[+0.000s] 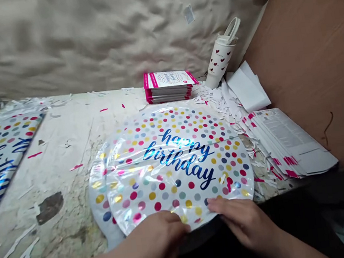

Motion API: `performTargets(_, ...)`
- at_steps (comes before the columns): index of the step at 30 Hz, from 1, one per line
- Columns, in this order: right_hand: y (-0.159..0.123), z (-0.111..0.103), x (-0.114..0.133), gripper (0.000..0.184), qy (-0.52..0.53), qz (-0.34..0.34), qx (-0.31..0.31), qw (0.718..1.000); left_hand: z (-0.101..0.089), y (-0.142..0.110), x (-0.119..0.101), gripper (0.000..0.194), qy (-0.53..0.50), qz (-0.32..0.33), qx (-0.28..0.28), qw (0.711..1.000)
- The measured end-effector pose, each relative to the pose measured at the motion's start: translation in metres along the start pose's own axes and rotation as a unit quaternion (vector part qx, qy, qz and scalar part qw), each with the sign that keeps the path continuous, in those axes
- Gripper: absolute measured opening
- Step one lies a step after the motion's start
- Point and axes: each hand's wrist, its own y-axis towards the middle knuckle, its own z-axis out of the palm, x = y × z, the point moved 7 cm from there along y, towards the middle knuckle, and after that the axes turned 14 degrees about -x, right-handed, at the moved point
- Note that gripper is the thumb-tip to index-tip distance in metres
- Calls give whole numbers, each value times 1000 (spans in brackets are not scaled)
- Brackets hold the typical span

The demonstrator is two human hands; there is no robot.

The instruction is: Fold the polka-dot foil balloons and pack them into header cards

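Crumpled cream cloth (83, 35) is hanging behind a worn white worktable (50, 191), and paper scraps (219, 105) are lying scattered across it. A round foil balloon (177, 166) printed with "happy birthday" and coloured dots is lying flat near the table's front edge, on top of a second foil balloon (101, 206) that is showing out to its left. The left hand (158, 241) and the right hand (244, 223) are resting palm-down, well apart along the lower rim, neither clenched; whether they are pinching the foil cannot be told. Working from the rim like this is sparing the printed face from pressure and steadying the slippery foil evenly. A stack of pink-edged packaging cards (169, 86) is sitting beyond the balloon, and printed card sleeves (288, 143) are fanning out to its right.
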Motion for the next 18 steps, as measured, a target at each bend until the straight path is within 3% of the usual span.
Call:
performTargets(4,-8,5,-1,32,36,22,74,996,2,7,37,10,-46,-119,-17,992)
performTargets(7,-8,7,-14,27,68,77,151,983,5,16,50,13,-149,-192,40,969)
performTargets(9,-1,3,-28,34,35,108,132,985,5,19,50,18,-181,-197,72,961)
performTargets(12,5,-10,-47,42,-85,114,100,985,2,20,49,18,-156,-196,68,966)
performTargets(16,-11,-32,-51,34,-118,157,250,948,1,19,48,18,-112,-197,34,973)
performTargets(18,-12,-51,-46,38,-154,208,249,933,-2,23,41,16,-57,-164,1,985)
